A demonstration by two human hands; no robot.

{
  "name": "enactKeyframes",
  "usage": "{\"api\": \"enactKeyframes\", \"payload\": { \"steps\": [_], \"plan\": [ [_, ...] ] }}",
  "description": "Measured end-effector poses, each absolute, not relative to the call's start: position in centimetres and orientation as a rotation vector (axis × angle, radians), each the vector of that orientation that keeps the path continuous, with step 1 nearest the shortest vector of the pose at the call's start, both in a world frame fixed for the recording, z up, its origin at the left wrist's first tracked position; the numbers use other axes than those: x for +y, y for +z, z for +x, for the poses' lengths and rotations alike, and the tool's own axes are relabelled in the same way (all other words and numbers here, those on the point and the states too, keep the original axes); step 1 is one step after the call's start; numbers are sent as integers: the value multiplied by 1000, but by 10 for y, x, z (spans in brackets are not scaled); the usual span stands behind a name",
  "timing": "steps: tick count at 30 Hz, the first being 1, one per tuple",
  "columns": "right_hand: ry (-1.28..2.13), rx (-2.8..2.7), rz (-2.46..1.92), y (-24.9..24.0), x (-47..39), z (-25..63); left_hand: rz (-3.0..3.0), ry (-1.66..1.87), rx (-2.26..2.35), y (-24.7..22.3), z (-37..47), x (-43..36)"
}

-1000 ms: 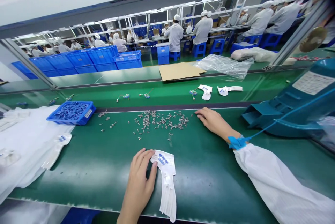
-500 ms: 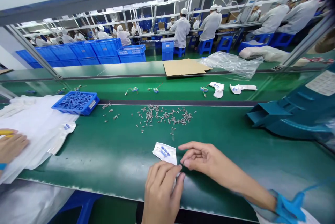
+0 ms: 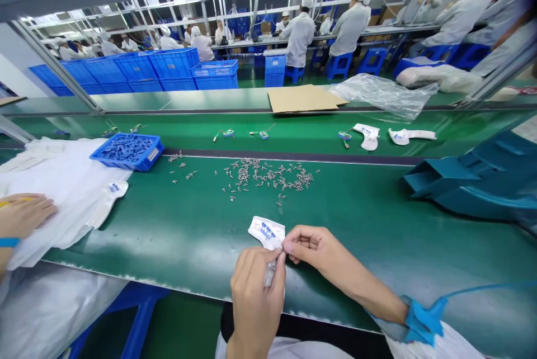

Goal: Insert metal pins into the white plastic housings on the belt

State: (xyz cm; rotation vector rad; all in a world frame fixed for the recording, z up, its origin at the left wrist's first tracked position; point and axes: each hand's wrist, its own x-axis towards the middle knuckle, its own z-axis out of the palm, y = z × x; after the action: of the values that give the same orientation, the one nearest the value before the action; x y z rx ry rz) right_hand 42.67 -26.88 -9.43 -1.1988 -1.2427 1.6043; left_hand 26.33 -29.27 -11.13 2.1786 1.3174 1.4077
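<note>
A white plastic shell (image 3: pixel 267 230) with blue parts in it lies on the green work surface, its lower part between my hands. My left hand (image 3: pixel 257 292) is closed round that lower part, thumb and forefinger near its edge. From the right, my right hand (image 3: pixel 312 246) pinches at the same spot, fingertips meeting those of my left hand. What sits in the pinch is too small to make out. Farther back, many small metal pieces (image 3: pixel 268 174) lie scattered.
A blue tray (image 3: pixel 128 151) of blue parts stands at the left, near another person's hand (image 3: pixel 25 215) on white sheeting (image 3: pixel 62 180). A teal holder (image 3: pixel 474 177) is at the right. White shells (image 3: pixel 368 136) and small wired parts (image 3: pixel 263 135) lie on the back strip.
My right hand has closed from spread fingers into a pinch and moved left to meet my left hand. The other person's hand has shifted slightly right in view.
</note>
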Motion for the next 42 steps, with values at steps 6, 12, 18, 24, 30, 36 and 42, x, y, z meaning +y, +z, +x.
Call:
{"api": "enactKeyframes", "payload": {
  "steps": [6, 12, 18, 24, 30, 36, 42],
  "plan": [
    [1618, -1347, -1186, -93, -268, 426, 2217, 1329, 1275, -110, 258, -294],
    [1396, -1666, -1485, -87, -279, 418, 2375, 836, 1209, -106, 217, -294],
    [1202, -1801, -1619, -92, -291, 402, 2508, 492, 1221, -116, 210, -295],
    [1042, -1878, -1649, -99, -296, 399, 2500, 541, 1293, -119, 218, -298],
    [1040, -1829, -1679, -103, -299, 397, 2523, 558, 1312, -119, 220, -300],
    [988, -1827, -1711, -108, -304, 394, 2547, 529, 1311, -119, 220, -299],
    [967, -1814, -1720, -117, -306, 396, 2556, 536, 1330, -120, 220, -299]
  ]
}}
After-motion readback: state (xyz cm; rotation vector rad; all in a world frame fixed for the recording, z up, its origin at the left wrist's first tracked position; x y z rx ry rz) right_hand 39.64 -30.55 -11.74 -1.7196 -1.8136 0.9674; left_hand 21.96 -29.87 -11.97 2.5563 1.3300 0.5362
